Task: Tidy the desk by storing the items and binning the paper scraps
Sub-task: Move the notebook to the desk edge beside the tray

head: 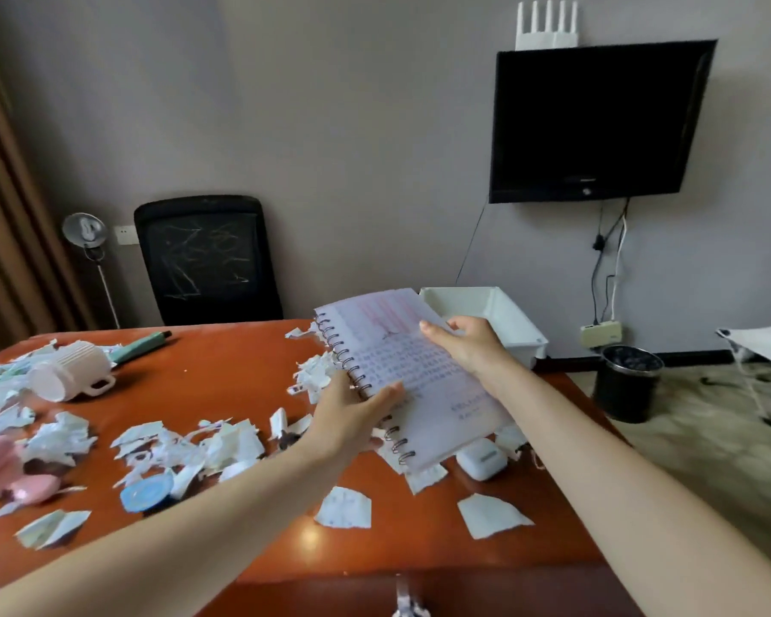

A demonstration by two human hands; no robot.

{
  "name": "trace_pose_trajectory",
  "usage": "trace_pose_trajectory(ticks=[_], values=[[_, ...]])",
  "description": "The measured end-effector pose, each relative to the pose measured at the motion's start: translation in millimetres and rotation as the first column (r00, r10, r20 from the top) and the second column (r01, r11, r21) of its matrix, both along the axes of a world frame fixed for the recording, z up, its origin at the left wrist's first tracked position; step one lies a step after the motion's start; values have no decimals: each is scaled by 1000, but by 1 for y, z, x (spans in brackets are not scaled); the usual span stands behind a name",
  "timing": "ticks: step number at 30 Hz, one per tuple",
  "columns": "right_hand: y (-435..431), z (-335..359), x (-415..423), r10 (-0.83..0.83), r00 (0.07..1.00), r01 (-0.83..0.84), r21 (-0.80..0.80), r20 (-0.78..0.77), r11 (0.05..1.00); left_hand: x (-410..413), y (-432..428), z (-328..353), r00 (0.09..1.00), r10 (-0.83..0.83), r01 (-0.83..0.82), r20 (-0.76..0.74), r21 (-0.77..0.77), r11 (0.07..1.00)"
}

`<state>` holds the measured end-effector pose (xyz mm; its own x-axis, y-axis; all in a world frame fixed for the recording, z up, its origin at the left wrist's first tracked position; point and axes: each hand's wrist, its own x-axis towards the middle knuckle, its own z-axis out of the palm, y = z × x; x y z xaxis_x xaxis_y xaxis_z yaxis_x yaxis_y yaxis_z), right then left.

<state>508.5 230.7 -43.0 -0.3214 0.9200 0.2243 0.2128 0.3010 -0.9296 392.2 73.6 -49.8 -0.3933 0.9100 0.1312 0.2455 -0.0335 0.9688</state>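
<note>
**Notebook lifted clear of the scraps, tray waiting behind**

The person holds the spiral notebook off the desk with both hands, tilted, its far end toward the white tray at the back right corner. The left hand clamps the coil edge, thumb on top and fingers beneath; the right hand grips the opposite long edge, fingers curled over the page. Two hands keep the floppy covers shut and level, which I judge suits a short carry into the tray.

Torn paper scraps lie scattered across most of the desk, some right under the notebook. A white earbud case sits just beneath its near corner. Further left lie a tipped white cup, a green marker, a blue round tin and pink items. The black bin stands on the floor past the desk's right edge, well apart from the scraps.
</note>
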Motion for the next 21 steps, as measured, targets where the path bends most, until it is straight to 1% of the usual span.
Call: trace_pose_trajectory(ticks=[2, 4, 7, 9, 12, 14, 16, 18, 21], values=[[12, -5, 25, -16, 999, 16, 19, 36, 1000, 9, 10, -6, 992, -57, 56, -112, -8, 998], [24, -13, 52, -34, 996, 34, 9, 86, 999, 20, 22, -11, 964, -101, 98, -247, -26, 995], [37, -22, 93, -104, 992, 106, -17, 70, 994, 37, 45, -17, 908, -172, 148, -382, -93, 985], [43, -25, 123, -168, 983, 172, -38, 74, 984, 47, 62, -24, 844, -211, 155, -493, -152, 976], [53, -30, 163, -266, 956, 274, -55, 124, 960, 65, 85, -39, 664, -226, 130, -713, -188, 974], [61, -35, 187, -301, 943, 312, -65, 143, 948, 81, 97, -48, 528, -254, 103, -811, -236, 966], [64, -41, 207, -331, 929, 347, -80, 168, 934, 96, 107, -54, 409, -291, 122, -865, -264, 957], [66, -48, 223, -360, 917, 379, -100, 171, 920, 111, 117, -59, 321, -339, 160, -884, -302, 940], [70, -57, 241, -403, 897, 428, -128, 182, 895, 137, 129, -64, 190, -382, 173, -904, -352, 920]])
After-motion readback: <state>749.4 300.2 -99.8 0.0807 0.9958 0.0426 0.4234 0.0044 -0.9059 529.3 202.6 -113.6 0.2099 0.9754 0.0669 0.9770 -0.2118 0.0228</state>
